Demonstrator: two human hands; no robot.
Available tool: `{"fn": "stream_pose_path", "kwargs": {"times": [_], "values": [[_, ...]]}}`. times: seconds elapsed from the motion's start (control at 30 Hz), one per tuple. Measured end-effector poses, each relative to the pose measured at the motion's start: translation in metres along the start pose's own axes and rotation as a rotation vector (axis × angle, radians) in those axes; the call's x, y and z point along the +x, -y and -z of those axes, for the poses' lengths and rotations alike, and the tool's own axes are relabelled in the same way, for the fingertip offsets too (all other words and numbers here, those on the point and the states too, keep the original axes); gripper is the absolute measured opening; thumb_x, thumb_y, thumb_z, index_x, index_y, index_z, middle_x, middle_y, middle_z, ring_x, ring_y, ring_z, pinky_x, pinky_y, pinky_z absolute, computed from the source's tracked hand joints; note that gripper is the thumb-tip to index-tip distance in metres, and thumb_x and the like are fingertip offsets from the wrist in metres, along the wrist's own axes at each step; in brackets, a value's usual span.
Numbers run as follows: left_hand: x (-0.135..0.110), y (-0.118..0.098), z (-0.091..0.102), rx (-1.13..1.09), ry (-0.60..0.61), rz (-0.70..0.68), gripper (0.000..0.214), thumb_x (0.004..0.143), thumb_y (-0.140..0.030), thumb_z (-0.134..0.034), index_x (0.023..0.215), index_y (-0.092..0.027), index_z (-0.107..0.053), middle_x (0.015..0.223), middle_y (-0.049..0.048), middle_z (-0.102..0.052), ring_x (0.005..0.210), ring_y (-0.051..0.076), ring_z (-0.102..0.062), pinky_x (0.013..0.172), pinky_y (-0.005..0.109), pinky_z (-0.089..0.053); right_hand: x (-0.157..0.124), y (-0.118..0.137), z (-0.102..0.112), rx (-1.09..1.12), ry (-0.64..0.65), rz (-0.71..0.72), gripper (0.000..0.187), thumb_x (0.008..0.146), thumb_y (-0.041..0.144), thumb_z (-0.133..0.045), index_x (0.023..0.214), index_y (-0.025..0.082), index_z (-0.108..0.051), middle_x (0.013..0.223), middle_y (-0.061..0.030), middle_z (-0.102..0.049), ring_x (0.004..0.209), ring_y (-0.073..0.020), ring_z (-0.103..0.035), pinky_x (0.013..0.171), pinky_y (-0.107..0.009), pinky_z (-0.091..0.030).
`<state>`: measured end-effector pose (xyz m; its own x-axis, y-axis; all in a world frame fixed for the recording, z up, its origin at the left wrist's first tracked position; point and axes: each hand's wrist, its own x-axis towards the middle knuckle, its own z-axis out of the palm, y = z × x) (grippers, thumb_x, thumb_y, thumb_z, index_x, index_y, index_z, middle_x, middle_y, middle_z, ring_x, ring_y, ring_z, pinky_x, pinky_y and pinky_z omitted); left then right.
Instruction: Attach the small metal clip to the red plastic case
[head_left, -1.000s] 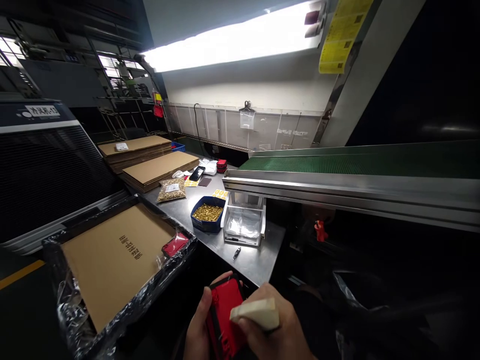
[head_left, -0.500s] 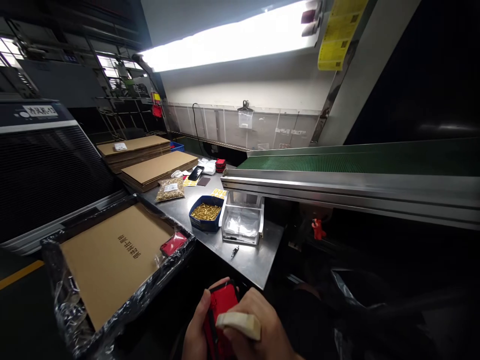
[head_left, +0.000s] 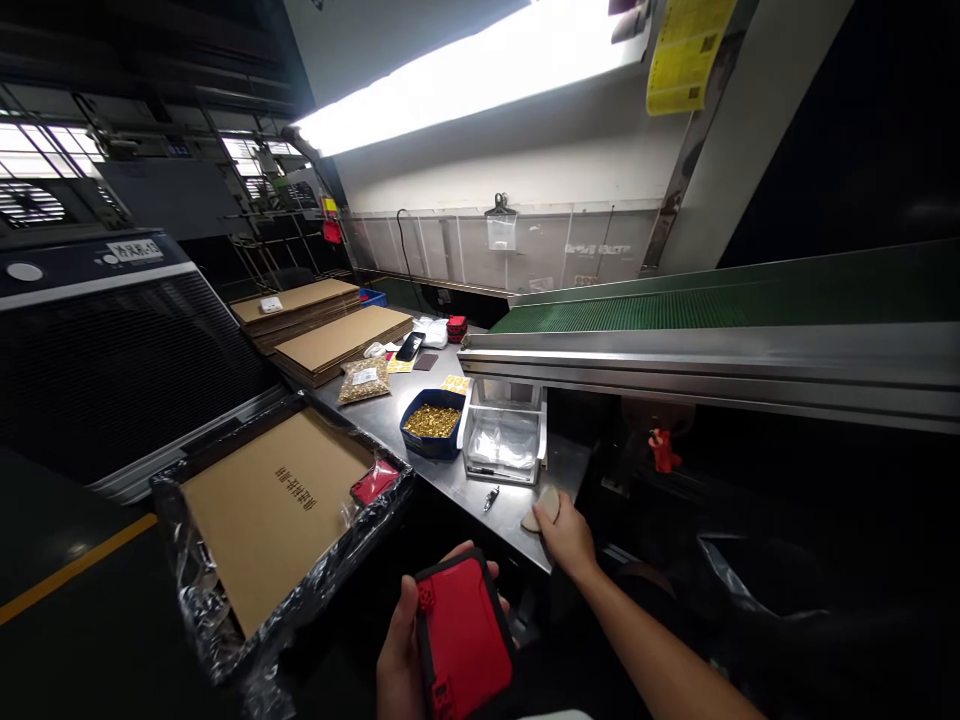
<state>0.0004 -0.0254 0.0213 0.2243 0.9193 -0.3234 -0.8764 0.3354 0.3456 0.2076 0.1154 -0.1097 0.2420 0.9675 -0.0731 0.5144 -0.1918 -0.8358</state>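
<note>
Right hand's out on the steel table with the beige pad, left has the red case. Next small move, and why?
Probably let go of the beige pad and draw the right hand toward the red case. The pad already lies on the steel table near its front edge, fingers on it, while the left hand alone grips the case by its side.

A long bright ceiling light (head_left: 480, 75) glares above the steel surface (head_left: 420, 465); behind it runs a pale wall (head_left: 525, 160), with windows (head_left: 45, 165) far left.
</note>
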Motion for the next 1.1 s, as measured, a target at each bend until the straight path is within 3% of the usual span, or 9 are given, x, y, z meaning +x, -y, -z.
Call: {"fn": "stream_pose_path", "kwargs": {"times": [0.13, 0.2, 0.33, 0.4, 0.5, 0.63, 0.8, 0.93, 1.1], "values": [[-0.004, 0.0, 0.0, 0.143, -0.058, -0.053, 0.058, 0.084, -0.064, -0.055, 0.124, -0.024, -0.066, 0.118, 0.013, -0.07, 0.101, 0.034, -0.066, 0.083, 0.045, -0.057, 0.004, 0.012, -0.003, -0.006, -0.069, 0.006, 0.064, 0.077, 0.036, -0.064, 0.133, 0.009, -0.049, 0.135, -0.0266, -0.046, 0.132, -0.0441, -0.037, 0.112, -0.058, -0.028], [-0.007, -0.001, -0.001, 0.356, -0.077, -0.148, 0.07, 0.076, -0.067, -0.064, 0.131, -0.024, -0.06, 0.124, 0.0141, -0.067, 0.109, 0.037, -0.063, 0.084, 0.04, -0.057, -0.005, 0.028, 0.002, 0.052, -0.04, -0.005, 0.064, 0.078, 0.036, -0.063, 0.134, 0.007, -0.047, 0.133, -0.0264, -0.047, 0.128, -0.0421, -0.042, 0.11, -0.059, -0.032], [-0.009, -0.001, -0.008, 0.809, -0.054, -0.473, 0.092, 0.06, -0.064, -0.082, 0.137, -0.023, -0.054, 0.135, 0.0147, -0.058, 0.121, 0.039, -0.055, 0.093, 0.033, -0.053, -0.059, 0.076, 0.022, 0.284, 0.275, 0.069, 0.046, 0.087, 0.054, -0.055, 0.11, 0.015, -0.063, 0.098, -0.0105, -0.068, 0.089, -0.0244, -0.064, 0.085, -0.04, -0.054], [-0.009, 0.0, -0.01, 0.902, -0.033, -0.537, 0.094, 0.058, -0.059, -0.086, 0.138, -0.024, -0.053, 0.129, 0.0142, -0.06, 0.114, 0.038, -0.058, 0.093, 0.035, -0.053, -0.092, 0.1, 0.036, 0.487, 0.479, 0.113, 0.045, 0.088, 0.057, -0.055, 0.112, 0.02, -0.063, 0.103, -0.0074, -0.069, 0.092, -0.021, -0.064, 0.084, -0.035, -0.054], [-0.008, 0.001, -0.01, 0.949, -0.017, -0.552, 0.096, 0.055, -0.047, -0.091, 0.139, -0.025, -0.051, 0.121, 0.0138, -0.063, 0.107, 0.038, -0.062, 0.086, 0.037, -0.056, -0.123, 0.124, 0.055, 0.623, 0.564, 0.13, 0.039, 0.088, 0.054, -0.058, 0.11, 0.023, -0.063, 0.105, -0.0064, -0.068, 0.098, -0.0213, -0.062, 0.089, -0.037, -0.051], [-0.008, 0.001, -0.012, 0.983, -0.003, -0.577, 0.095, 0.053, -0.043, -0.092, 0.138, -0.027, -0.053, 0.12, 0.0125, -0.063, 0.106, 0.038, -0.062, 0.086, 0.037, -0.056, -0.134, 0.13, 0.069, 0.62, 0.534, 0.173, 0.036, 0.087, 0.051, -0.063, 0.108, 0.022, -0.063, 0.102, -0.0061, -0.067, 0.099, -0.0219, -0.061, 0.093, -0.039, -0.049], [-0.012, -0.001, -0.014, 1.025, -0.045, -0.578, 0.092, 0.05, -0.034, -0.093, 0.134, -0.025, -0.058, 0.119, 0.0123, -0.065, 0.105, 0.038, -0.062, 0.091, 0.038, -0.052, -0.139, 0.132, 0.074, 0.658, 0.62, 0.176, 0.057, 0.07, 0.046, -0.082, 0.116, 0.024, -0.057, 0.112, -0.0054, -0.066, 0.104, -0.0241, -0.062, 0.096, -0.039, -0.049], [-0.018, -0.003, -0.006, 1.141, -0.057, -0.59, 0.097, 0.047, -0.038, -0.095, 0.135, -0.03, -0.056, 0.123, 0.0102, -0.064, 0.108, 0.038, -0.061, 0.096, 0.04, -0.05, -0.14, 0.136, 0.077, 0.656, 0.628, 0.116, 0.036, 0.085, 0.047, -0.067, 0.11, 0.022, -0.06, 0.106, -0.0065, -0.068, 0.099, -0.0218, -0.063, 0.09, -0.037, -0.051], [-0.024, 0.0, -0.005, 1.186, -0.105, -0.648, 0.093, 0.046, -0.037, -0.095, 0.131, -0.03, -0.06, 0.122, 0.0099, -0.065, 0.103, 0.036, -0.063, 0.091, 0.036, -0.051, -0.136, 0.137, 0.08, 0.637, 0.657, 0.248, 0.041, 0.076, 0.041, -0.078, 0.109, 0.022, -0.062, 0.103, -0.0031, -0.067, 0.095, -0.0196, -0.062, 0.09, -0.034, -0.048]]}}
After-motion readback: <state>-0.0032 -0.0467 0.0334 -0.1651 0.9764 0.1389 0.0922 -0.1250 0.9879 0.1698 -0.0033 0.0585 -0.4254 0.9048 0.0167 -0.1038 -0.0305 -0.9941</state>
